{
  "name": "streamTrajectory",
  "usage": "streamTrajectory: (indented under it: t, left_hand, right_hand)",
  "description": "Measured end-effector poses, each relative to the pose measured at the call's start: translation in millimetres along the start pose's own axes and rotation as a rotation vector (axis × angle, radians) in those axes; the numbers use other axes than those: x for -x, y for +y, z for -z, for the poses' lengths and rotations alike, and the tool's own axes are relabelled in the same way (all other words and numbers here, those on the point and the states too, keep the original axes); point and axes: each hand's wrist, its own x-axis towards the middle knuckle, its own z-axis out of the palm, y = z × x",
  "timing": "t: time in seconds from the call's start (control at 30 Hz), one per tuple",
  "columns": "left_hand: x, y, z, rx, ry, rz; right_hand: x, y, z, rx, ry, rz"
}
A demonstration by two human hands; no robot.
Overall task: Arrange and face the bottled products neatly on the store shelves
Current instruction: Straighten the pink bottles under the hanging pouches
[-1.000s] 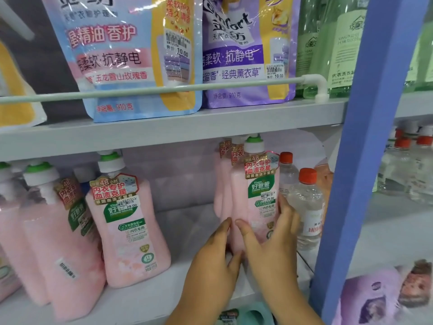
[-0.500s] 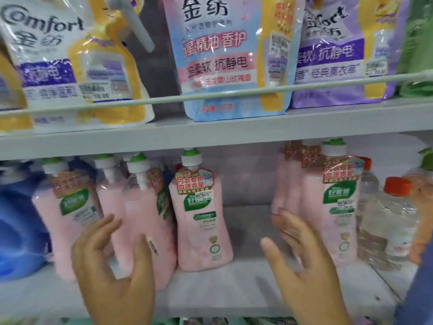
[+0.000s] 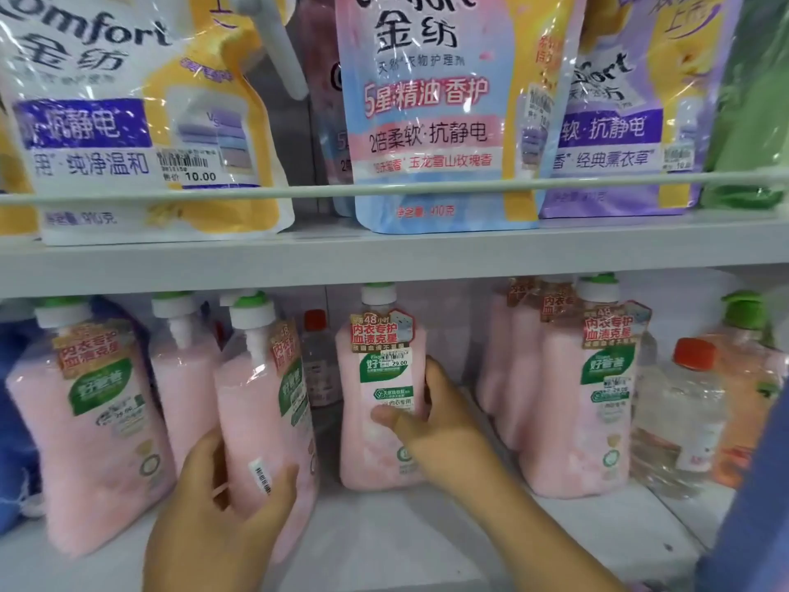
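On the grey metal shelf [image 3: 384,536] we grip two glossy pink plastic pump bottles: our left hand [image 3: 222,506] wraps the side-turned bottle [image 3: 260,420], our right hand [image 3: 435,420] clasps the label-forward bottle [image 3: 380,403]. A clear red-capped bottle [image 3: 318,361] stands behind.

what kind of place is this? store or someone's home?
Most likely a shop's laundry-care aisle: identical pink pump bottles stand in rows on a shelf, a refill pouch above carries a price sticker reading 10.00, and a guard rail fronts the upper shelf.
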Motion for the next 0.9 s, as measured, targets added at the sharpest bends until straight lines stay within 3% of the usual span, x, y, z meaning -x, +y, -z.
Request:
streamTrajectory:
  t: [0.37,0.5,0.63,0.77,0.83,0.9]
  left_hand:
    - [-28.8,-9.5,-24.3,0.179,-0.428,-0.051]
    - [-32.0,-6.6,-38.9,0.237,-0.608,-0.079]
    - [-21.6,6.8,-56.9,0.317,-0.737,-0.089]
    - [-7.3,29.9,-69.9,0.347,-0.956,-0.159]
    - [-17.8,32.1,-72.7,0.275,-0.918,-0.28]
    - [-37.0,29.3,-78.1,0.249,-0.661,-0.356]
  right_hand:
    - [-50.8,8.9,27.0,0.061,0.048,0.012]
    - [-8.2,19.7,18.1,-0.023,0.192,0.041]
    - [53.7,16.4,10.0,-0.227,0.092,0.091]
    - [62.7,18.0,23.9,-0.231,0.209,0.103]
    - [67.9,19.4,31.7,-0.172,0.283,0.114]
    - [73.6,25.5,37.1,-0.067,0.386,0.14]
